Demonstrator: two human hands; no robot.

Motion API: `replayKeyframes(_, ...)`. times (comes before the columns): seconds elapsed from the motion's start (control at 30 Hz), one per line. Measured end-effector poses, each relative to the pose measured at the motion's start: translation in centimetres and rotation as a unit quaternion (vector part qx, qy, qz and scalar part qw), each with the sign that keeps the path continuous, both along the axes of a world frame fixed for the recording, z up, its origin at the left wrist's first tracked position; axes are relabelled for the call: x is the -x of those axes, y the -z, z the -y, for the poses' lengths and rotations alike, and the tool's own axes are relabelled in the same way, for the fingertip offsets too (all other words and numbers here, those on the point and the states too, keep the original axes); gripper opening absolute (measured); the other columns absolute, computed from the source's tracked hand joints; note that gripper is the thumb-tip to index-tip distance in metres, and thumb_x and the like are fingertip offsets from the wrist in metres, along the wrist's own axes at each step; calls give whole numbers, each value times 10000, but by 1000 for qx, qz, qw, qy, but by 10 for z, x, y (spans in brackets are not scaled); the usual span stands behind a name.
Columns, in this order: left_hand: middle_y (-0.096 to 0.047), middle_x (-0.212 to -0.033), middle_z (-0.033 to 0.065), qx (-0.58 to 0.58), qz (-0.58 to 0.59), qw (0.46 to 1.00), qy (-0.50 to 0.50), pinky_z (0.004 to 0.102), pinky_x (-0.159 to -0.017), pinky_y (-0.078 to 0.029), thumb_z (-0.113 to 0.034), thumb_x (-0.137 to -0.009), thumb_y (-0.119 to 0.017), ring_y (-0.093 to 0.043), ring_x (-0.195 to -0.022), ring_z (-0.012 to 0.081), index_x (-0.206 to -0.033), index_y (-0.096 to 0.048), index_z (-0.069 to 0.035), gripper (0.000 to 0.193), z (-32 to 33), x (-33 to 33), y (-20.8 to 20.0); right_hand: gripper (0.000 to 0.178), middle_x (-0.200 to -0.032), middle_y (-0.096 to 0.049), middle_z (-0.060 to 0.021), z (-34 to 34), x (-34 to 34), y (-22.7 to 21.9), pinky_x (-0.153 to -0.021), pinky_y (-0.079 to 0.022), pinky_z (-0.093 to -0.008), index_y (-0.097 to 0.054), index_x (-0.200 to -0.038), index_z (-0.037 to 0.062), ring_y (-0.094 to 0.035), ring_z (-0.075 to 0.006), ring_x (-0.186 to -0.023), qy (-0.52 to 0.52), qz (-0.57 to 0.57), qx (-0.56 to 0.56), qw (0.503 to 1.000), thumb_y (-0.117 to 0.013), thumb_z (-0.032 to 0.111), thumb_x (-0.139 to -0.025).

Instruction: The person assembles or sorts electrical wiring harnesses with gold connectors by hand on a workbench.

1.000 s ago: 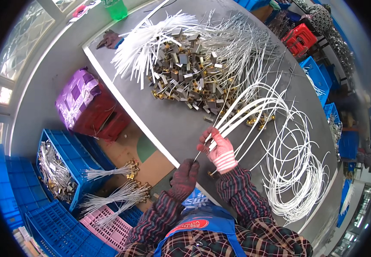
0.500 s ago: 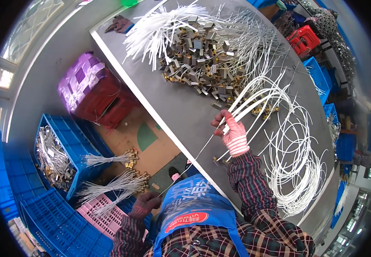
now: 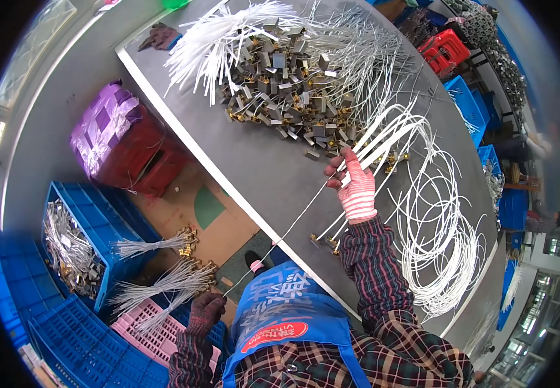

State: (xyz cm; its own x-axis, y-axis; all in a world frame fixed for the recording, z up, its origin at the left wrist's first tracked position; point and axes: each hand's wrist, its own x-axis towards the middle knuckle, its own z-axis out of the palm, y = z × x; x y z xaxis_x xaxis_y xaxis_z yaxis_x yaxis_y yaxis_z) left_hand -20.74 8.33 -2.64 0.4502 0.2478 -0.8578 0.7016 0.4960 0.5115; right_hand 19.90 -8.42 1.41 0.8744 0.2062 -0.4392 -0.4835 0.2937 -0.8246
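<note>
My right hand [image 3: 357,193], in a pink-and-white striped glove with dark fingertips, is closed around a bundle of white cables [image 3: 390,137] above the grey table. From that bundle a thin whitish cable [image 3: 291,228] runs taut across the table's edge down to my left hand [image 3: 207,312]. My left hand, in a dark maroon glove, is closed on its lower end, beside my blue apron [image 3: 280,304]. Small brass-coloured connectors [image 3: 325,242] at cable ends lie below my right wrist. The bundle's long loops [image 3: 445,258] spread over the table to the right.
A large heap of grey metal blocks with brass fittings [image 3: 293,90] and white cables covers the far table [image 3: 196,123]. A glove [image 3: 159,37] lies at its corner. Left of the table stand a red container [image 3: 141,152], blue crates [image 3: 98,339] and a pink basket [image 3: 153,333].
The view has shifted, so the table and heap appear farther left and higher. My right hand has moved slightly right across the table with the bundle. Both hands keep their hold on the cable.
</note>
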Motion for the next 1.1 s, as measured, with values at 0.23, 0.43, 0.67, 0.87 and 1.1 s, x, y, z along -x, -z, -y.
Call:
replayKeyframes(0.23, -590, -668, 40, -9, -23, 999, 22, 228, -484, -379, -225, -856, -611, -494, -528, 92, -912, -629, -34, 200, -1, 1, -4, 304, -796, -621, -93, -1, 6, 3, -415, -497, -270, -574, -1027, 29, -633, -204, -600, -18, -3, 24, 1000, -630, 278, -864)
replayKeyframes(0.43, -595, -669, 42, -15, -29, 999, 30, 231, -486, -382, -226, -853, -611, -500, -535, 95, -939, -636, -29, 216, 1, 8, -2, 307, -801, -618, -101, 0, 10, 4, -412, -490, -266, -567, -1032, 20, -627, -203, -587, -29, 4, 41, 999, -621, 275, -868)
replayKeyframes(0.67, -588, -669, 42, 90, -10, 993, 76, 234, -461, -387, -266, -846, -611, -494, -501, 108, -976, -635, -27, 273, 10, -2, -1, 322, -822, -624, -129, 13, 53, 30, -528, -523, -342, -547, -1060, -1, -641, -254, -697, -98, -50, -25, 994, -625, 239, -860)
replayKeyframes(0.87, -560, -669, 39, 95, 13, 986, 136, 244, -451, -404, -283, -876, -567, -508, -496, 130, -925, -598, -50, 240, 8, -41, -22, 331, -819, -613, -109, 36, 38, -7, -663, -545, -399, -543, -1062, 10, -623, -252, -720, -69, 9, -109, 992, -639, 250, -854)
replayKeyframes(1.1, -516, -614, 28, 122, 126, 971, 163, 238, -445, -395, -274, -891, -566, -493, -497, 109, -967, -603, -12, 276, 25, -137, -28, 285, -781, -594, -85, 36, 76, -2, -702, -538, -429, -557, -993, 23, -629, -300, -751, -86, 13, -3, 996, -644, 256, -854)
